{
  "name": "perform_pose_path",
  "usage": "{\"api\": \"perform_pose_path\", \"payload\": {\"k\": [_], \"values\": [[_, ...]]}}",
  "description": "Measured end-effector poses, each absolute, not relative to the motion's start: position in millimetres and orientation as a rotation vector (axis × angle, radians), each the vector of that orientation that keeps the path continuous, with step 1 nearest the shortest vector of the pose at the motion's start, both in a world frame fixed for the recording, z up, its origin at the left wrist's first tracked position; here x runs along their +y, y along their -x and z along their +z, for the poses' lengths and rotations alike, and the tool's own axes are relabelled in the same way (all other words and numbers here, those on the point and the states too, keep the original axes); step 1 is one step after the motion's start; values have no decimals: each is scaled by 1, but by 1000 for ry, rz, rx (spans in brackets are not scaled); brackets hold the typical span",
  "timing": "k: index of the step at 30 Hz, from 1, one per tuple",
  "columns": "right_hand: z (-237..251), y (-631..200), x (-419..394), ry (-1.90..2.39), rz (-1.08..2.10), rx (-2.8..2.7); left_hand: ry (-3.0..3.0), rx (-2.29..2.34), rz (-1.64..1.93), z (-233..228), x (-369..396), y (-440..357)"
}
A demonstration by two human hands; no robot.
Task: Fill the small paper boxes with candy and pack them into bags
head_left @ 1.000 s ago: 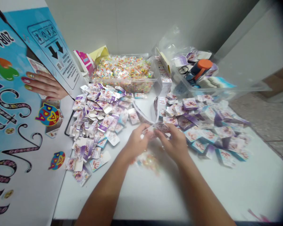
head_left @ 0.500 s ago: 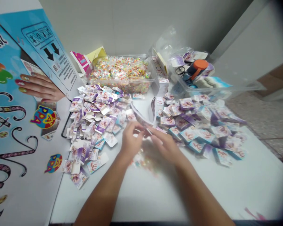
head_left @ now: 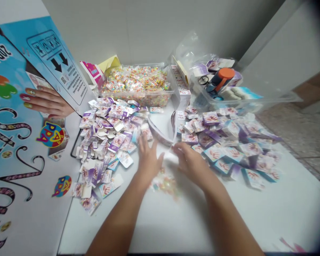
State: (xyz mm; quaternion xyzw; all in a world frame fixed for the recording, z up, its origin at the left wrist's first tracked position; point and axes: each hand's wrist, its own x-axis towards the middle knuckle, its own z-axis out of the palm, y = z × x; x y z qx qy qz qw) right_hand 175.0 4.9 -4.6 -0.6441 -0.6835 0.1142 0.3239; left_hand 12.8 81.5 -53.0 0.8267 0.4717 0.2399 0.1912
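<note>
My left hand is open with its fingers spread, the fingertips at a small carton on the near edge of the left pile. My right hand is curled with fingers pinched together; whatever it holds is hidden and blurred. Just beyond its fingertips stands a long folded printed strip, bent in a V shape. Small colourful packets lie blurred on the white table between my forearms.
Small purple and blue cartons are heaped at left and right. Behind stands a clear bin of colourful packets. A clear tray holds scissors and an orange-capped container. A large printed box borders the left.
My hands were together at the strip's near end with a small thin piece between them. They have parted; the left has opened and reached forward to the carton, the right has shifted slightly right.
</note>
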Motion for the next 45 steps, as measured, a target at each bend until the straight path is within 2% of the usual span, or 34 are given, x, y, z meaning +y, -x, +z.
{"api": "perform_pose_path", "payload": {"k": [7,12,17,26,33,39,45], "values": [[17,-171,-2,1906,493,-2133,-2350,1386,679,-54,84,-13],[9,-155,4,2139,365,-2280,-2301,1405,796,-54,87,-14],[-1,-150,8,2121,266,-2333,-2248,1374,871,-56,88,-15],[-3,-148,12,2096,272,-2277,-2064,1223,924,-57,99,-16],[-6,-148,11,2011,328,-2241,-1796,1245,1160,-63,110,-21],[-4,-155,8,1832,406,-1862,-1852,1173,1402,-53,102,-22],[-9,-157,8,1634,347,-1339,-1609,983,1112,-46,92,-23]]}}
